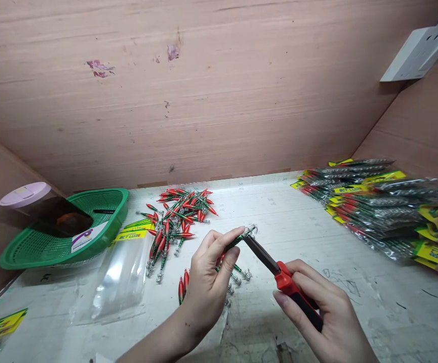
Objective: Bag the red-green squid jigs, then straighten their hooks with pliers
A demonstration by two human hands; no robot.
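Note:
Between the thumb and fingers of my left hand (211, 282) is a green fishing lure (235, 245), its hooked end pointing up and to the right. My right hand (324, 312) is wrapped round the handles of red-and-black pliers (287, 282). The dark jaws of the pliers meet the lure near its metal hooks (252, 231). Whether the jaws are pressed together cannot be made out. A few more lures (237, 277) lie under and beside my left hand, partly hidden by it. Beyond it is a heap of red and green lures (181, 212).
A green basket (118, 212) at the left holds a dark-filled cup with a pink lid (25, 194). Clear plastic bags with yellow headers (120, 277) lie beside it. Packed lures (377, 206) are piled at the right. A white socket (419, 53) is on the back wall.

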